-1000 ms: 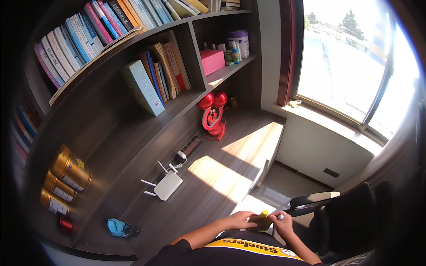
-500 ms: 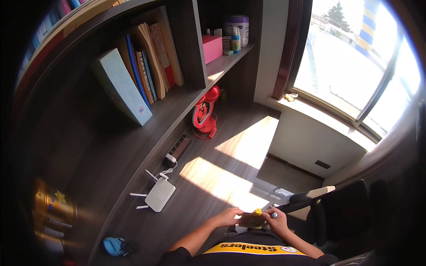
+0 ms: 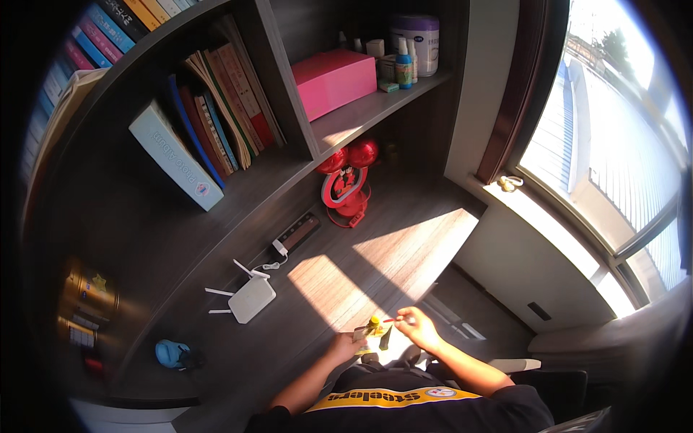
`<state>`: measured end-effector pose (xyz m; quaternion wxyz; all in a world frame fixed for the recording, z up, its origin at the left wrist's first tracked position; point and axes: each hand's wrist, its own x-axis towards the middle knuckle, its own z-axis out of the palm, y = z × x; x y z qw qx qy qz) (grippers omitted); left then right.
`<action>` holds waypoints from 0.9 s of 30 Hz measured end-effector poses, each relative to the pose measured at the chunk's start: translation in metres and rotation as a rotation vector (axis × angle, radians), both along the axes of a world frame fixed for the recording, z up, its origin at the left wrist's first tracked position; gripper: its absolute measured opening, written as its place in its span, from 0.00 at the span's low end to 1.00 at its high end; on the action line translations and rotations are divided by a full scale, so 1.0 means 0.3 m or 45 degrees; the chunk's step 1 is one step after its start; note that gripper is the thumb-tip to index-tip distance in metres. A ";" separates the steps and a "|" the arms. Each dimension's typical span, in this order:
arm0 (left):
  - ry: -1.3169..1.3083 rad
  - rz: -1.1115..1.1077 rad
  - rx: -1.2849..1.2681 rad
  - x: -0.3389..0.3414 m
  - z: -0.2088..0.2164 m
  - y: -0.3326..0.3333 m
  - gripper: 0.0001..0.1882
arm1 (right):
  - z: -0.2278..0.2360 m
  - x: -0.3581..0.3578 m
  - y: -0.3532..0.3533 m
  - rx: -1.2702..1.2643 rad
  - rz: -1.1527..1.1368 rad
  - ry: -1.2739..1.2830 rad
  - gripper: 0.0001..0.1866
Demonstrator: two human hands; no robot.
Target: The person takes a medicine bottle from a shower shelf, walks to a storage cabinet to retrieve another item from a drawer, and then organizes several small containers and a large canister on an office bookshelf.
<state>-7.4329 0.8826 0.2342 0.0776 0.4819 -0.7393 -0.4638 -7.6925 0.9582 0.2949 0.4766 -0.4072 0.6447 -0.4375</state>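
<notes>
My left hand (image 3: 345,347) is closed on the edge of a small flat yellowish-and-dark piece (image 3: 382,340) in front of my shirt. A round yellow knob (image 3: 375,321) stands up at its far edge; whether the two are joined, I cannot tell. Just to the right, my right hand (image 3: 416,328) pinches a slim pen-like stick (image 3: 390,320), with a reddish end pointing left toward the knob. The stick's exact kind is too small to make out. Both hands are over the near edge of the desk, partly in sunlight.
On the dark wood desk (image 3: 317,238) stand a white router (image 3: 253,299), a power strip (image 3: 297,232) and a red round-framed ornament (image 3: 345,187). A blue item (image 3: 173,353) lies left. Shelves hold a photo album (image 3: 177,155), books and a pink box (image 3: 336,81). A window is right.
My right hand has moved away from the flat piece, and the stick now points left. My left hand still holds the piece. The whole view has shifted, showing more of the shelves.
</notes>
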 end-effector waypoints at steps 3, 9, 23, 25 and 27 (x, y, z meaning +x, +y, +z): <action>-0.135 0.171 0.065 0.005 -0.139 -0.040 0.17 | -0.091 -0.132 -0.139 0.149 0.131 0.341 0.30; 0.009 0.580 0.216 0.042 -0.281 -0.118 0.15 | -0.273 -0.271 -0.442 0.221 0.318 0.694 0.25; 0.377 0.816 0.400 -0.472 -0.236 -0.459 0.12 | -0.391 -0.749 -1.104 -0.284 0.243 1.157 0.15; 0.115 0.856 0.445 -0.578 -0.171 -0.514 0.14 | -0.397 -0.867 -1.196 -0.401 0.196 1.372 0.16; 0.106 0.924 0.380 -0.641 -0.325 -0.551 0.17 | -0.403 -0.954 -1.273 -0.432 0.235 1.433 0.16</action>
